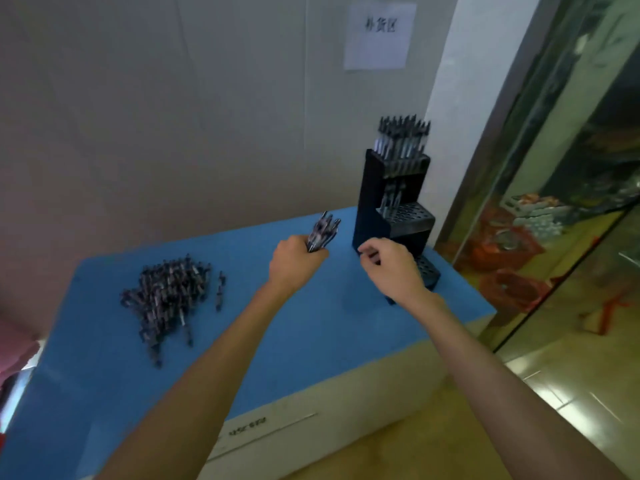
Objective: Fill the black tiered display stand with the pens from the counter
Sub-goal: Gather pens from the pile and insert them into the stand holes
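Left hand (294, 259) raised, fist clamped round pen bundle (323, 233); right hand (389, 263) fingers curled beside stand (391, 202), grip unclear.

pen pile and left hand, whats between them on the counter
Head view: one stray pen beside the pile; then bare blue counter up to the left hand.

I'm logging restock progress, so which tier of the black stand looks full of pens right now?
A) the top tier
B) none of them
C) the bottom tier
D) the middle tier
A: the top tier of the black stand is packed with pens, while the middle tier holds only a few at its back left and mostly shows open holes.
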Demonstrator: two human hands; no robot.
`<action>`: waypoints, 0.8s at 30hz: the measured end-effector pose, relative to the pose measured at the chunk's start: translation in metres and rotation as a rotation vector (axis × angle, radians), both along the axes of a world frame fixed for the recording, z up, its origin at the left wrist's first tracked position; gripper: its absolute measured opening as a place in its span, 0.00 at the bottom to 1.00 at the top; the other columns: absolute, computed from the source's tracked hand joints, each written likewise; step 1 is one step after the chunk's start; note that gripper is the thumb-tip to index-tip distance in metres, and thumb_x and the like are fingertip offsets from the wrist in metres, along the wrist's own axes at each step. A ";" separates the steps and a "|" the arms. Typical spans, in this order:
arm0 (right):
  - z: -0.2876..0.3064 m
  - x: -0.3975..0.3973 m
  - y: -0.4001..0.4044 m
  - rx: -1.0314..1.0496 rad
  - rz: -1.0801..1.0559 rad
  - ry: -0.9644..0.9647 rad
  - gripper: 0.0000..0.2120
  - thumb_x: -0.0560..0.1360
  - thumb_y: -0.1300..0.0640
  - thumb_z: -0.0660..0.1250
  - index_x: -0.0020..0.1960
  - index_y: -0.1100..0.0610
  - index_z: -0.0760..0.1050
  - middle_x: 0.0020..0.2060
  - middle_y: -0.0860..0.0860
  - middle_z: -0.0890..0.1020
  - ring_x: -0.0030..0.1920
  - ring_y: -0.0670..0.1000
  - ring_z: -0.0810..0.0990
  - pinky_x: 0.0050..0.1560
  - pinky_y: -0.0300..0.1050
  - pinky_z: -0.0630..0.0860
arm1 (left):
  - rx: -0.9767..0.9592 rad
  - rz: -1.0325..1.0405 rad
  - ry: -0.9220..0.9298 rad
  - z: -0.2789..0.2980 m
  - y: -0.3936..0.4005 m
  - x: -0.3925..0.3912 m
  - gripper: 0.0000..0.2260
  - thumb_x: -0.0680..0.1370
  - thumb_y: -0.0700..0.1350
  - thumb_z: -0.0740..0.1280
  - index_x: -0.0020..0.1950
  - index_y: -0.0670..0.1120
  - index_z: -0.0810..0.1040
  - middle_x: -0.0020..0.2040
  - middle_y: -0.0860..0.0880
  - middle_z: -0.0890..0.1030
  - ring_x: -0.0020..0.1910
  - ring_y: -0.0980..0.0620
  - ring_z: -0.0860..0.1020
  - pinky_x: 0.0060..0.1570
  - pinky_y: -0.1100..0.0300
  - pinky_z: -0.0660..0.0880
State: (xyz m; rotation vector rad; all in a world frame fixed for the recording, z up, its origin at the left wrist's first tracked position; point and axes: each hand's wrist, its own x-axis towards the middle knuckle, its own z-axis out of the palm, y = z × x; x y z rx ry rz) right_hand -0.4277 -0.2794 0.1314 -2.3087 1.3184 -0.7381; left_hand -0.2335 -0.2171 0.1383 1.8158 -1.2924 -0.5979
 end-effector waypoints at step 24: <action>0.051 -0.170 -0.210 -0.021 0.242 -0.157 0.08 0.79 0.60 0.67 0.57 0.55 0.81 0.50 0.47 0.83 0.47 0.46 0.80 0.43 0.25 0.72 | -0.014 0.199 -0.132 0.040 -0.191 -0.214 0.10 0.72 0.46 0.68 0.33 0.44 0.72 0.28 0.48 0.75 0.29 0.46 0.74 0.30 0.58 0.67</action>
